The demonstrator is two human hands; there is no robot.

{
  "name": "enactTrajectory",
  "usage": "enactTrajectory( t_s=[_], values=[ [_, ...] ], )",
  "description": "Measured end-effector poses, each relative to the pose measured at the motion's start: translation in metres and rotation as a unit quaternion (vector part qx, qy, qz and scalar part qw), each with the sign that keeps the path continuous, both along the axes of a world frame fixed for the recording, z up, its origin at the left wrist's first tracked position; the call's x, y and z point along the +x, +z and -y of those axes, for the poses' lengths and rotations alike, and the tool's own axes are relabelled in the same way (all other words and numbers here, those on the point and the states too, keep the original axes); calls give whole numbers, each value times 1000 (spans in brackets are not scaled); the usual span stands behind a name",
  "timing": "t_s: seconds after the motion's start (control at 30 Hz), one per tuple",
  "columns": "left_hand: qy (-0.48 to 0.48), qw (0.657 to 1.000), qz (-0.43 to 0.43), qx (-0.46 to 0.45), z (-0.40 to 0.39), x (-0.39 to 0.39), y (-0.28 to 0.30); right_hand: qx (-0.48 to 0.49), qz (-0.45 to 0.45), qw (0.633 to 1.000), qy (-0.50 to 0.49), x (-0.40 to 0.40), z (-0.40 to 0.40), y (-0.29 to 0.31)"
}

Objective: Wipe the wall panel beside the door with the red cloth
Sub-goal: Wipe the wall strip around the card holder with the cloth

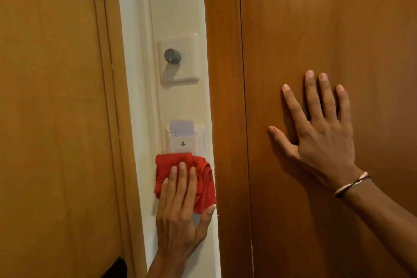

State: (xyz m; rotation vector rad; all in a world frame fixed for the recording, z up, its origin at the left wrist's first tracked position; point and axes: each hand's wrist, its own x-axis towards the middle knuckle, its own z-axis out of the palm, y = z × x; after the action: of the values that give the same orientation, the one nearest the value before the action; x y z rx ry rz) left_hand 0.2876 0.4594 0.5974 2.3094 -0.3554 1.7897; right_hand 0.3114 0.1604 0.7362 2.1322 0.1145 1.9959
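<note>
A narrow cream wall panel runs top to bottom between two wooden surfaces. My left hand presses a crumpled red cloth flat against the panel's lower part, fingers spread over it and thumb at its right edge. The cloth's top edge touches the bottom of a white key-card holder with a card in its slot. My right hand lies flat and open on the wooden door to the right, holding nothing. A thin bracelet circles that wrist.
A white switch plate with a grey round knob is mounted on the panel above the card holder. A wooden door frame strip borders the panel on the right, another wooden surface on the left. A dark object shows at bottom left.
</note>
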Motion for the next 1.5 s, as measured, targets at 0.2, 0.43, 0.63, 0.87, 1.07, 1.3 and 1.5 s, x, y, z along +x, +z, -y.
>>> enactTrajectory(
  t_s=[0.2,0.43,0.63,0.87,1.07,1.3,1.5],
  values=[
    [5,1000,-10,-12,-7,-4,2,1,-1,1000,2,1,0,0],
    [18,1000,-7,-18,6,2,1,3,4,1000,4,1,-1,0],
    [21,999,-4,-28,2,6,-2,3,1,1000,7,-1,-1,0],
    [10,1000,-12,4,4,0,-1,7,-6,1000,15,0,-2,1],
    [-37,997,-25,-65,10,-11,4,6,-12,1000,17,-4,-1,1],
    [-130,972,-20,-194,1,-34,26,18,-79,995,64,-20,-26,-11],
    [-161,948,-21,-272,-20,-38,55,-18,-155,973,172,-40,-89,-48]
  ],
)
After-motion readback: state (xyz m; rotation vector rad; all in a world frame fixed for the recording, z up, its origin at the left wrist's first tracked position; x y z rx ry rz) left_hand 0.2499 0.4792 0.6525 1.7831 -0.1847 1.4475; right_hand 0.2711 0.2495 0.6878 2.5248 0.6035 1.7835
